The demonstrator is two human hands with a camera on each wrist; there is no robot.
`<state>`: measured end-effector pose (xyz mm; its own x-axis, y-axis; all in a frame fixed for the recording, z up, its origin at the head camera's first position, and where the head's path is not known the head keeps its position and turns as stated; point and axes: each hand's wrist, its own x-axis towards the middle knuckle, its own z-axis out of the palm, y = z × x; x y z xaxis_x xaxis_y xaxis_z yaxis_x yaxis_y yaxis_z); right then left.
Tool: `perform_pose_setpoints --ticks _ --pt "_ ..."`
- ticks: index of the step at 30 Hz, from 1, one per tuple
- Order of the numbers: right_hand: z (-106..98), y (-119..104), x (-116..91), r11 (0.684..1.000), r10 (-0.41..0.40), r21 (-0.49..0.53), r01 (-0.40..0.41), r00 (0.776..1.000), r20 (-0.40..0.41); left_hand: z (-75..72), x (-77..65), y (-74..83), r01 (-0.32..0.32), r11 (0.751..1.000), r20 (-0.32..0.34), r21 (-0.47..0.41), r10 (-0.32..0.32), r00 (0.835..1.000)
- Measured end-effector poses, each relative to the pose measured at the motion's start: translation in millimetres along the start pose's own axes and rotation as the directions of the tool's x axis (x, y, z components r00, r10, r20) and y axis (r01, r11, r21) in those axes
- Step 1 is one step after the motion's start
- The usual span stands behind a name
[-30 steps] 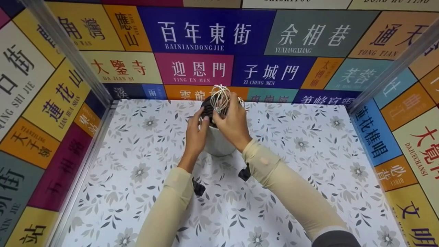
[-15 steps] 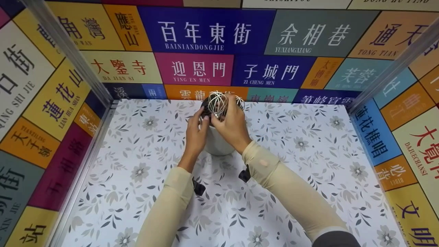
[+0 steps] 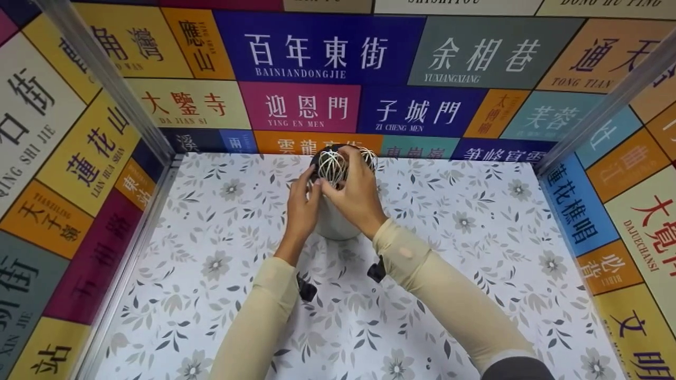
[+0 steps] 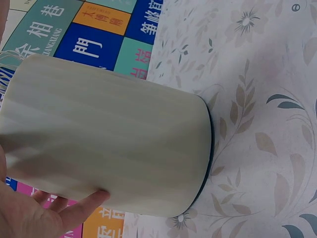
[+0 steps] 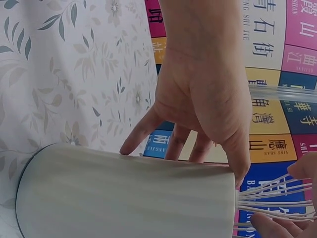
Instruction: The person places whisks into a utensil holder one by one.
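Note:
A pale cylindrical utensil holder (image 3: 336,221) stands upright near the back of the table. My left hand (image 3: 302,203) holds its left side, fingers spread along the wall and the thumb by the rim, as the right wrist view shows. Over the mouth, my right hand (image 3: 359,192) pinches a wire whisk (image 3: 331,168), its loops pointing up. The whisk's lower part is hidden behind the hand and the holder. Another set of wire loops (image 3: 368,157) shows just behind my right hand, and a dark utensil head (image 3: 338,148) rises at the back of the holder.
The table (image 3: 222,311) has a white cover printed with grey flowers and leaves. Close behind the holder rises a back wall (image 3: 311,47) of coloured lettered panels. Similar walls stand on both sides, with clear corner posts (image 3: 113,74).
The whisk has gone down, its loops now lower over the holder, and my right hand has shifted slightly left with it. My left hand and the holder stay in place.

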<state>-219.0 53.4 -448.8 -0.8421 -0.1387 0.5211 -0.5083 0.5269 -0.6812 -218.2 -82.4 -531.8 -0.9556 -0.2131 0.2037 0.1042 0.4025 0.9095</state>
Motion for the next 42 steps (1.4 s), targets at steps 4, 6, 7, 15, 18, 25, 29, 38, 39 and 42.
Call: perform_pose_setpoints --ticks 4,6,7,15,18,25,29,38,39,42 --pt "0.0 0.0 -0.5 1.0 -0.012 0.007 0.012 1.0 0.003 0.5 0.1 -0.1 0.002 1.0 0.0 0.009 -0.002 1.0" --pt "-0.4 -0.2 -0.6 1.0 -0.011 0.001 0.011 1.0 0.005 0.7 0.0 -0.1 0.004 1.0 0.002 0.012 -0.004 1.0" --pt "-0.6 -0.5 -0.6 1.0 -0.01 -0.002 0.01 1.0 0.006 0.6 0.0 -0.1 0.004 1.0 0.002 0.011 -0.004 1.0" --pt "-4.0 -2.8 -1.8 1.0 -0.011 0.0 0.011 1.0 0.007 -0.8 -1.4 0.9 -0.015 1.0 0.009 -0.004 0.015 1.0" --pt "-5.8 -3.6 -2.0 0.999 -0.024 -0.025 0.024 1.0 -0.002 -1.0 -1.3 1.5 -0.006 1.0 0.016 -0.006 0.006 1.0" --pt "-11.6 -4.8 -2.8 0.997 -0.048 -0.061 0.047 0.999 -0.018 -0.9 -1.0 2.0 0.003 1.0 0.019 -0.004 -0.003 1.0" --pt "-16.9 -6.3 -3.8 0.997 -0.052 -0.054 0.05 0.998 -0.023 -0.9 -0.7 1.6 0.015 1.0 0.023 -0.006 -0.015 1.0" --pt "-40.4 -11.7 -1.4 0.998 0.0 0.07 0.004 0.999 -0.052 -1.6 -1.0 1.7 0.005 1.0 0.012 -0.02 -0.005 1.0" --pt "-43.8 -11.9 -0.3 0.996 0.002 0.085 0.003 0.998 -0.061 -1.7 -1.0 1.8 0.003 1.0 0.014 -0.015 -0.003 1.0" --pt "-54.5 -11.0 2.6 0.992 0.01 0.124 0.001 0.996 -0.088 -1.9 -0.5 1.8 -0.004 1.0 0.02 -0.005 0.004 1.0"
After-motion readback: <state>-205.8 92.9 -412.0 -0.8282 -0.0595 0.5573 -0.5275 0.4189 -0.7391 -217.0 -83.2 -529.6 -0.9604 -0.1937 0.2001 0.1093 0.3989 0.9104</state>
